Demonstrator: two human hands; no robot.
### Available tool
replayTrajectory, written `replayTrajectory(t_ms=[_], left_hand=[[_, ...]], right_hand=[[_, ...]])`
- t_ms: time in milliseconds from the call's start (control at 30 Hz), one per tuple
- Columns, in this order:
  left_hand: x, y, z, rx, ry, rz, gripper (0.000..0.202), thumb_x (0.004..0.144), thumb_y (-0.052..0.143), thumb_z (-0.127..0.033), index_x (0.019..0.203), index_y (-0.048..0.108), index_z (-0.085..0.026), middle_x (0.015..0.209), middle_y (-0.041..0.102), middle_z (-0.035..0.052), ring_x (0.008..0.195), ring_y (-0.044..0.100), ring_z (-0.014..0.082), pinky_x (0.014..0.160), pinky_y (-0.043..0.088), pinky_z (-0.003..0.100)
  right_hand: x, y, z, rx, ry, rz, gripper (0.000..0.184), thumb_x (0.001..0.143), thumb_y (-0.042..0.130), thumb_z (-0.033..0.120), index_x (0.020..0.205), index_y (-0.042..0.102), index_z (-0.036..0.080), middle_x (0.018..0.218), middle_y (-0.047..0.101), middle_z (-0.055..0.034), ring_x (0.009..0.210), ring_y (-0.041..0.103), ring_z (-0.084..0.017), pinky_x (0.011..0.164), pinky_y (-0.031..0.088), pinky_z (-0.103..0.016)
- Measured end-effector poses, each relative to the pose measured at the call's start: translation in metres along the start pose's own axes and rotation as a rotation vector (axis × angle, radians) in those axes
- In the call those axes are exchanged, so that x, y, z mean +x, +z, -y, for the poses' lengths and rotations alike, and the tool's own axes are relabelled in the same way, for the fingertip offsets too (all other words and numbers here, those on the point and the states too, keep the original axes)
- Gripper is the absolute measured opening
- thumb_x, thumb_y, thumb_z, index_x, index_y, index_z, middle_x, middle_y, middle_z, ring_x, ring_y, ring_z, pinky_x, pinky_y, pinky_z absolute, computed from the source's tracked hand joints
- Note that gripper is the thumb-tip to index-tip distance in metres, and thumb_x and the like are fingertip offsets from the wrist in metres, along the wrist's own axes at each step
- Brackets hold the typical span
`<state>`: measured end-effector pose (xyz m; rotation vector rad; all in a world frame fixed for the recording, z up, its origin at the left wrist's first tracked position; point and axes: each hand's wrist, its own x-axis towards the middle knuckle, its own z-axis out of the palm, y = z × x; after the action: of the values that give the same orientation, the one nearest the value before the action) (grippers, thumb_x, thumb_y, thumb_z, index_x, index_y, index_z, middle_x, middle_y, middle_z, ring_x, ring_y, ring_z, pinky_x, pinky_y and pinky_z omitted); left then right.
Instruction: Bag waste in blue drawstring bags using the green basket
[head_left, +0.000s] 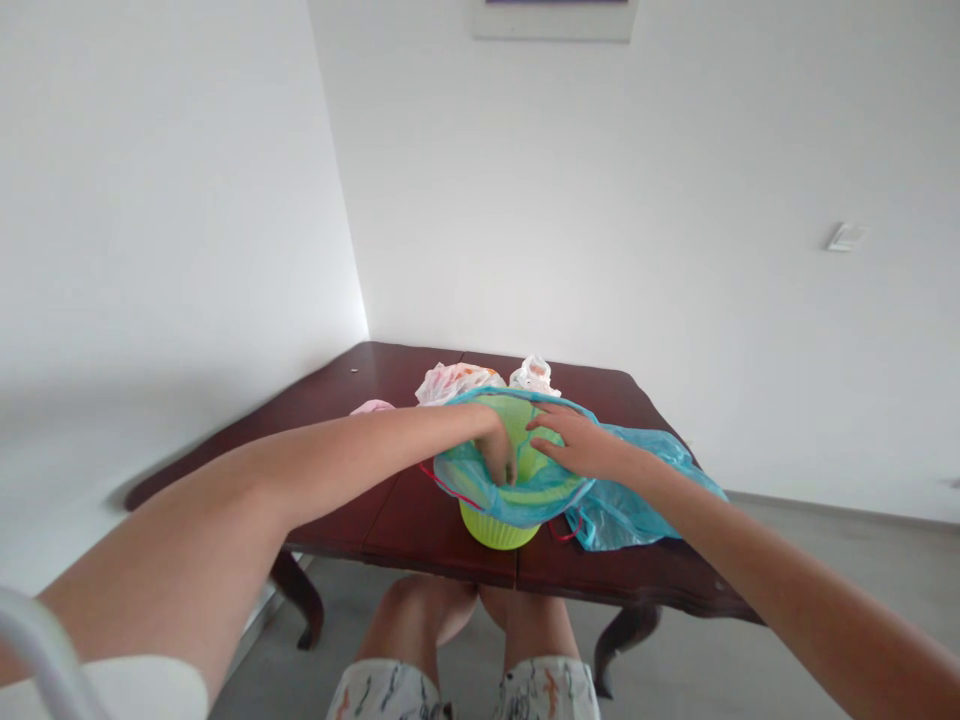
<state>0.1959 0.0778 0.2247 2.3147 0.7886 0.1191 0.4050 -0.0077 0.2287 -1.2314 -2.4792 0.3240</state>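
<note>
A light-green ribbed plastic bin (501,530) stands near the front edge of the table, lined with a thin blue plastic bag (480,492) folded over its rim. My left hand (498,452) reaches down inside the bin, fingers pointing downward near the liner and loosely apart, with nothing seen in them. At the right side of the rim lies my right hand (574,443), its fingers spread over the bag and the opening. A red drawstring (454,490) hangs along the bag's edge. The bin's bottom is partly hidden by my hands.
Another blue plastic bag (637,500) lies crumpled right of the bin. Behind stand a white bag with red and orange marks (454,382) and a smaller white bag (534,373). A pink item (373,407) shows beyond my left forearm. The dark-red table (420,520) meets the walls.
</note>
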Motion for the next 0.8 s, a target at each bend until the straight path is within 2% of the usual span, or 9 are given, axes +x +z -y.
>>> replayTrajectory(t_ms=[67,100,167,233,333,467,533,633,800], left_hand=[[-0.012,-0.019,-0.002,0.072,0.061,0.109,0.037,0.075,0.087,-0.034,0.112,0.091,-0.029,0.107,0.085,0.0062,0.109,0.082,0.0399,0.092,0.065,0.044],[-0.02,-0.029,-0.001,0.111,0.103,0.131,0.033,0.08,0.084,-0.03,0.113,0.089,-0.026,0.113,0.086,0.0071,0.113,0.081,0.0364,0.099,0.063,0.041],[-0.038,-0.048,0.005,0.196,0.197,0.027,0.03,0.095,0.074,-0.027,0.122,0.086,-0.025,0.13,0.085,0.0083,0.125,0.078,0.0305,0.115,0.056,0.038],[-0.055,-0.058,0.019,0.3,0.272,-0.211,0.03,0.108,0.064,-0.029,0.131,0.083,-0.027,0.141,0.083,0.0079,0.135,0.074,0.028,0.124,0.05,0.039],[-0.065,-0.054,0.051,0.351,0.299,-0.473,0.033,0.113,0.06,-0.033,0.138,0.081,-0.027,0.145,0.083,0.0081,0.138,0.076,0.0283,0.125,0.052,0.042],[-0.054,-0.038,0.084,0.234,0.209,-0.529,0.038,0.108,0.064,-0.03,0.143,0.081,-0.027,0.151,0.083,0.007,0.143,0.076,0.0281,0.126,0.056,0.043],[-0.047,-0.034,0.089,0.219,0.183,-0.586,0.044,0.105,0.063,-0.024,0.145,0.081,-0.027,0.156,0.081,0.0068,0.149,0.073,0.0283,0.133,0.052,0.044],[-0.043,-0.032,0.089,0.169,0.142,-0.636,0.052,0.095,0.065,-0.017,0.142,0.084,-0.026,0.156,0.081,0.0075,0.151,0.072,0.0305,0.138,0.048,0.047],[-0.043,-0.032,0.09,0.042,0.07,-0.736,0.046,0.09,0.058,-0.012,0.121,0.09,-0.025,0.134,0.088,0.007,0.135,0.08,0.0296,0.13,0.056,0.046]], right_hand=[[-0.004,0.003,-0.01,0.017,0.033,-0.094,0.041,0.11,0.07,0.039,0.148,0.078,0.024,0.174,0.065,-0.0165,0.171,0.052,-0.039,0.145,0.038,-0.062],[-0.005,0.005,-0.016,0.047,0.059,-0.144,0.044,0.109,0.071,0.038,0.15,0.076,0.025,0.172,0.067,-0.016,0.168,0.055,-0.038,0.143,0.041,-0.061],[-0.006,0.01,-0.03,0.165,0.133,-0.256,0.044,0.106,0.073,0.036,0.149,0.076,0.027,0.161,0.076,-0.0139,0.157,0.067,-0.037,0.139,0.047,-0.061],[-0.002,0.016,-0.042,0.346,0.226,-0.386,0.04,0.1,0.076,0.032,0.14,0.078,0.027,0.15,0.082,-0.0129,0.146,0.075,-0.037,0.136,0.051,-0.061],[0.006,0.026,-0.051,0.562,0.302,-0.502,0.034,0.092,0.078,0.027,0.126,0.08,0.024,0.141,0.086,-0.0137,0.14,0.079,-0.035,0.135,0.053,-0.057],[0.015,0.037,-0.052,0.69,0.368,-0.493,0.034,0.094,0.078,0.036,0.126,0.076,0.024,0.136,0.088,-0.0139,0.127,0.085,-0.034,0.116,0.068,-0.054],[0.016,0.041,-0.051,0.749,0.411,-0.486,0.038,0.094,0.079,0.041,0.128,0.075,0.025,0.135,0.088,-0.0133,0.119,0.087,-0.034,0.104,0.073,-0.052],[0.015,0.044,-0.05,0.81,0.463,-0.494,0.041,0.092,0.085,0.042,0.128,0.073,0.027,0.134,0.088,-0.0113,0.114,0.087,-0.032,0.096,0.074,-0.047],[0.011,0.046,-0.043,0.91,0.537,-0.473,0.037,0.095,0.085,0.049,0.124,0.075,0.028,0.122,0.089,-0.0111,0.105,0.088,-0.033,0.086,0.075,-0.046]])
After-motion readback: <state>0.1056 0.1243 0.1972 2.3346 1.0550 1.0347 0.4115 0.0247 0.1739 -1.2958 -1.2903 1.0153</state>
